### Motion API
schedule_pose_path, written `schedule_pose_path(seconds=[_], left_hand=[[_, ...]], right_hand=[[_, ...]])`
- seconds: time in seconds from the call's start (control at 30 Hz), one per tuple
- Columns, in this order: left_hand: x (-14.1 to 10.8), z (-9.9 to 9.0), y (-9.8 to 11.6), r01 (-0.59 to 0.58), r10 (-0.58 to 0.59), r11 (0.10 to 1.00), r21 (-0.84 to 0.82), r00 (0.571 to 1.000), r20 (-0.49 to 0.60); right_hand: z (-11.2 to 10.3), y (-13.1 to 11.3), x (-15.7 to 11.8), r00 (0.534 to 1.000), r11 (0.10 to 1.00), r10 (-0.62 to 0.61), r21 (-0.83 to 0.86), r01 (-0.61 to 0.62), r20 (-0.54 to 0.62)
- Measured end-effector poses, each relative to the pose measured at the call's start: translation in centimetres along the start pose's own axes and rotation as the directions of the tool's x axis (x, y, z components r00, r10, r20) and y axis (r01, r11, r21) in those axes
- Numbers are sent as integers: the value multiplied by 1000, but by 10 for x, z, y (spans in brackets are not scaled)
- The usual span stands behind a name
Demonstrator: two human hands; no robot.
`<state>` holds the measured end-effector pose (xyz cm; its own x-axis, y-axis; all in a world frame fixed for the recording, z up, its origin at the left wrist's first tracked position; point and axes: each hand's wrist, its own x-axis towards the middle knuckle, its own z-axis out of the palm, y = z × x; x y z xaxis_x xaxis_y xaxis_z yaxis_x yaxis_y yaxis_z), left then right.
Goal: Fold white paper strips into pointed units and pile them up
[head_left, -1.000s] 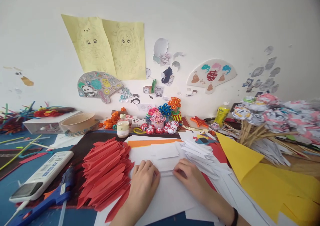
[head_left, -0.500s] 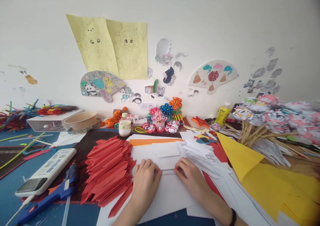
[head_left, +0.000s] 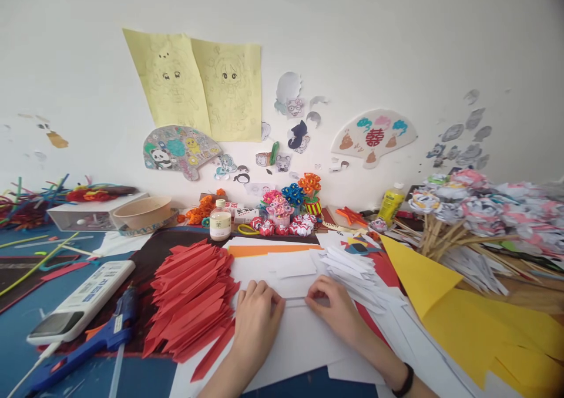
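Between my two hands lies a narrow white paper strip [head_left: 294, 302], on top of white sheets [head_left: 304, 339]. My left hand [head_left: 259, 319] pinches its left end, with the fingers curled. At the right end, thumb and fingertips of my right hand [head_left: 330, 304] close on the strip. A pile of folded red paper strips [head_left: 191, 298] is just left of my left hand. Beyond my right hand are folded white strips [head_left: 352, 272]. A small white paper piece [head_left: 296, 265] lies on the sheets ahead of my hands.
A blue glue gun [head_left: 117, 327] and a white power strip [head_left: 83, 301] are at the left. Yellow paper [head_left: 476, 321] and paper flowers on sticks [head_left: 462, 201] are at the right. A small bottle [head_left: 220, 222] stands behind the red pile.
The view has shifted slightly. My right hand's fingers are a little more arched at the strip's right end; my left hand has barely moved.
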<state>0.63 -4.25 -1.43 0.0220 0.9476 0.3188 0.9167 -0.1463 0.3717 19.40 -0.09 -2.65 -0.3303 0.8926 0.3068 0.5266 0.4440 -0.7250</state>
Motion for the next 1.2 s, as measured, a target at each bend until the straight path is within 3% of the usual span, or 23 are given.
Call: schedule_pose_path(seconds=[0.63,0.8,1.0,1.2], left_hand=[[-2,-6,7,77,-75,996,55,997,-29],[-4,-4,3,-76,77,996,38,996,-37],[-4,5,-4,-297,298,954,41,955,-4],[-1,7,-5,-402,400,913,65,916,41]], right_hand=[[2,1,-1,993,996,89,27,-87,-81],[2,1,2,992,995,101,-1,-102,-74],[2,2,4,994,994,106,-11,-106,-36],[2,4,2,995,996,84,-2,-84,-49]])
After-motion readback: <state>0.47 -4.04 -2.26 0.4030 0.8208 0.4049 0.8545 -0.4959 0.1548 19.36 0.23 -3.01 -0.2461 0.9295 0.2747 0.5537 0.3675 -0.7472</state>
